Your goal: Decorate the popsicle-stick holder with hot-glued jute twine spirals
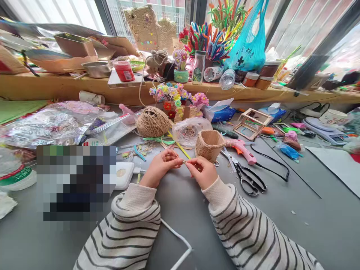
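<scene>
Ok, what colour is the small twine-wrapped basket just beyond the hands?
The basket is natural tan all over; the head view shows it best.

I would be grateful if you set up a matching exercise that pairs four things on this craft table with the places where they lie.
Things:
1. ball of twine
2. woven basket
3. black scissors
4. thin strand

Places:
A. pinched between the left hand and the right hand
B. flat on the grey table, right of the right hand
C. beyond the left hand, beside the clear bags
D. just beyond the right hand

Pairs: 1-C, 2-D, 3-B, 4-A
</scene>
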A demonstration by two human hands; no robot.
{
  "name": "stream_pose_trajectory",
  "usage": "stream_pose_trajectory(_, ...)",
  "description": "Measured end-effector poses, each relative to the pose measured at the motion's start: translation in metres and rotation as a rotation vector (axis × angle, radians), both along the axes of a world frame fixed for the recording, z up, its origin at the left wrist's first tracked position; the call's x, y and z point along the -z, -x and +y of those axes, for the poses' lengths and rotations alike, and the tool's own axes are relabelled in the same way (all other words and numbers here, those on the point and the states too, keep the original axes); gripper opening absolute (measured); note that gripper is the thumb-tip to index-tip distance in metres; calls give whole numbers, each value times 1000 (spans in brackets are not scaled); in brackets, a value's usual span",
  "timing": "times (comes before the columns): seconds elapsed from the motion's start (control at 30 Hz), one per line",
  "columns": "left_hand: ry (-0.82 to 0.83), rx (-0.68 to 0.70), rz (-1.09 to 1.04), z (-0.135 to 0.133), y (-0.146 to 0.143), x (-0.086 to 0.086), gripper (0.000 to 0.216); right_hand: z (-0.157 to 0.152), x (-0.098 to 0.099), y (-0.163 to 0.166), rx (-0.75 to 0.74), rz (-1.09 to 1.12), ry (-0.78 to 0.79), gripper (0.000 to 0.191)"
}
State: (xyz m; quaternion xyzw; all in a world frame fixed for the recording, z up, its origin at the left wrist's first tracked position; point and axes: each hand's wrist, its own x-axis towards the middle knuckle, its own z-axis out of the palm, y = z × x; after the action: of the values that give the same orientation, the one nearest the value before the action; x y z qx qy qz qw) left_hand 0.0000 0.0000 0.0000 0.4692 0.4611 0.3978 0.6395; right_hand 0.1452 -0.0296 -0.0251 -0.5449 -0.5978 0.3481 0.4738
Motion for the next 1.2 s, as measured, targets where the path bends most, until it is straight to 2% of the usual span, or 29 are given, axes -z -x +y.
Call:
stream_pose_trajectory(0.13, 45, -26, -66, -3, -3, 0, 26, -3, -1, 3, 26, 88, -19, 20)
stream_pose_trajectory(0.33, 106, -95, -305, -9, -10, -1, 20, 1, 0, 14, 88, 241, -93, 22)
stream_pose_trajectory(0.6, 188, -130, -515, -12, -16, 0, 14, 4, -1, 20, 108, 387, -163, 13)
stream_pose_trajectory(0.87, 196, -162, -525, -14, -18, 3, 15, 5, -4, 19, 82, 403, -242, 7)
stream_pose_trajectory(1.2, 172, -143, -430, -14, -17, 2, 22, 5, -4, 12, 72, 275, -215, 11)
